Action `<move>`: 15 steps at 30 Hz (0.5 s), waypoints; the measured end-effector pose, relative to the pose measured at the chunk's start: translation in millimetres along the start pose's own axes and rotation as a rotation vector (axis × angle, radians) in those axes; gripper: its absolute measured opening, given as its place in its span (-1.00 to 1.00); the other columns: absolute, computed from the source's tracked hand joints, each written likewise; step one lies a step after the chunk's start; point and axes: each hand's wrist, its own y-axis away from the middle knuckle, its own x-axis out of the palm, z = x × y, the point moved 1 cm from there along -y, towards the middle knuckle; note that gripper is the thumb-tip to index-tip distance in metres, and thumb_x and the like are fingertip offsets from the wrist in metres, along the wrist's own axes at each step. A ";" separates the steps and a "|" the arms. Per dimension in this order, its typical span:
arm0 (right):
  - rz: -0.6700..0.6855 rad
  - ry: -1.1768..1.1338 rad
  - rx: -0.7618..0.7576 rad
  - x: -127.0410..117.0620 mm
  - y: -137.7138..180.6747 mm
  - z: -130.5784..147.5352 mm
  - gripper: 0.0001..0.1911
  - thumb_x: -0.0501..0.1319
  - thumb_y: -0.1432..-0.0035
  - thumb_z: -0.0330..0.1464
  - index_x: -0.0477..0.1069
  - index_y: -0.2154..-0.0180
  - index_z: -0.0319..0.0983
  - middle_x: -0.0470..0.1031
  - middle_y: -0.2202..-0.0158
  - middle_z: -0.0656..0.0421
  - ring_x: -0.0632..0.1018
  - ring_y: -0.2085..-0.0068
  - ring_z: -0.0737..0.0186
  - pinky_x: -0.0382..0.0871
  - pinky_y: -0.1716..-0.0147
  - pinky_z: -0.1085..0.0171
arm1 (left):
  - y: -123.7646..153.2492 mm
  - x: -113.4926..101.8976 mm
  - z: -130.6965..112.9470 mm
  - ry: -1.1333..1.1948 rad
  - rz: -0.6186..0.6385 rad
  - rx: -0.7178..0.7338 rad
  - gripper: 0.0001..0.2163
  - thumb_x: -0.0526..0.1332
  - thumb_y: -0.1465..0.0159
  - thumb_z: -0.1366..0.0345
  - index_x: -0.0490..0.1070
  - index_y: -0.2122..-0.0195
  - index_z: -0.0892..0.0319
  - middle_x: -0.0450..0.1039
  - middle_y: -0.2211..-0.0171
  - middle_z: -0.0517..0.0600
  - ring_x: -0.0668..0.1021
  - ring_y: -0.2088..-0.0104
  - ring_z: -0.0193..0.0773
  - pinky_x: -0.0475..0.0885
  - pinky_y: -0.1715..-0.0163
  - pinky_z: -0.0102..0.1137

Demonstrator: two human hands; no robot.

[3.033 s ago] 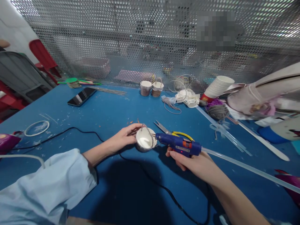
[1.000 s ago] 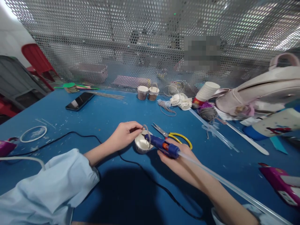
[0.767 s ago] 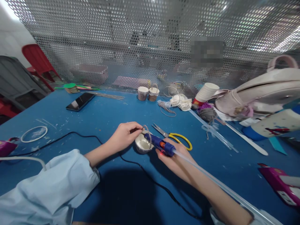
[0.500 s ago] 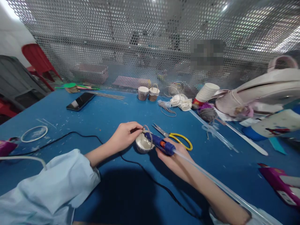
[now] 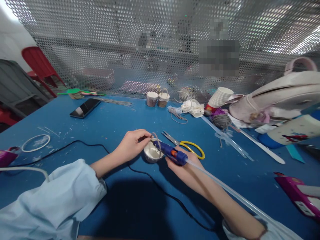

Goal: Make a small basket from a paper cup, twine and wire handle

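Note:
A small white-lined cup [image 5: 153, 156] with a thin cord handle arched over it sits on the blue table. At its far left rim, my left hand [image 5: 133, 144] is closed, thumb and forefinger pinching the cup's edge near the foot of the handle. My right hand [image 5: 186, 168] is wrapped round a blue hot glue gun [image 5: 172, 153] with an orange part. The gun's nozzle points left over the cup, close to my left fingertips. A long clear glue stick [image 5: 225, 186] runs out of its back along my forearm. Scissors [image 5: 186, 143] with yellow handles lie just beyond the gun.
Two small wrapped cups [image 5: 152, 99] stand at the back. A phone [image 5: 85, 108] lies at left. A black cable [image 5: 150, 176] crosses the table before me. At right are stacked paper cups [image 5: 221, 100], grey yarn [image 5: 221, 120], a light bag [image 5: 265, 100] and glue sticks [image 5: 227, 138].
Hands, cup and glue gun hold nearly the same pose. The whole view has shifted very slightly.

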 end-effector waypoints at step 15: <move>-0.004 0.003 -0.052 2.5 -2.0 -5.1 -0.83 0.14 -0.10 -0.30 0.23 0.50 -0.16 0.32 0.57 0.26 0.33 0.56 0.32 0.21 0.53 0.33 | 2.0 0.5 3.8 -0.027 -0.010 0.000 -0.88 0.15 -0.25 0.41 0.50 0.31 0.21 0.58 0.31 0.02 0.57 0.31 -0.28 0.40 0.30 -0.43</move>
